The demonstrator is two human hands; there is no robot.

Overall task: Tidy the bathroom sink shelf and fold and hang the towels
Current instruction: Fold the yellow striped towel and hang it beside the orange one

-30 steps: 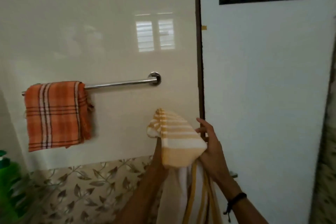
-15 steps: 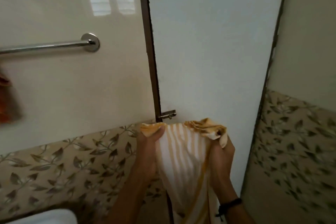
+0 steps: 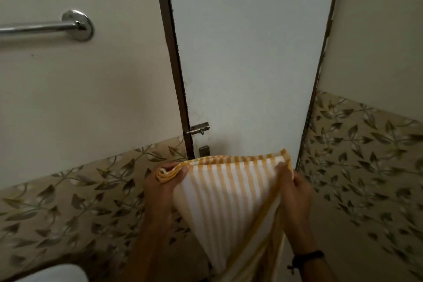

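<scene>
A white towel with yellow stripes (image 3: pixel 229 199) hangs doubled over in front of me, its folded top edge stretched level between both hands. My left hand (image 3: pixel 163 184) pinches the left corner of that edge. My right hand (image 3: pixel 294 186) grips the right corner, a black band on its wrist. The towel's lower part drops out of view at the bottom. The chrome towel rail (image 3: pixel 45 26) is on the wall at the upper left, well above and left of my hands, and its visible end is bare.
A white door (image 3: pixel 249 52) with a dark frame stands straight ahead, a metal latch (image 3: pixel 198 129) just above the towel. Leaf-patterned tiles (image 3: pixel 366 155) line the lower walls on both sides. A white rounded object (image 3: pixel 57 273) shows at the bottom left.
The view has swung down and right, so the orange checked towel on the rail has left the frame. My hands have moved apart and pulled the striped towel's top edge out wide and flat.
</scene>
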